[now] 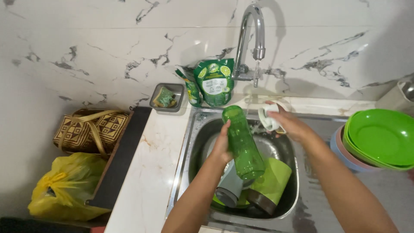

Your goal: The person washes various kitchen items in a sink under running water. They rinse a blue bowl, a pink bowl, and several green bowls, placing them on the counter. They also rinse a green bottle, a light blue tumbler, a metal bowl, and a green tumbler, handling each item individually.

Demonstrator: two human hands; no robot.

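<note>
1. Gripping a green bottle (243, 144) with the left hand (222, 144), fingers wrapped round its side, over the steel sink (196, 129).
2. Clasping a white lid (268, 118) in the right hand (290, 123), fingers curled round it, beneath the running tap (254, 26).
3. Lying in the basin below: a grey cup (230, 190) and a green flask (269, 185).
4. Stacked on the worktop (146, 172) right of the sink: green bowls (381, 138).
5. Leaning against the wall: a green soap pouch (214, 82) beside a sponge tray (167, 98).
</note>
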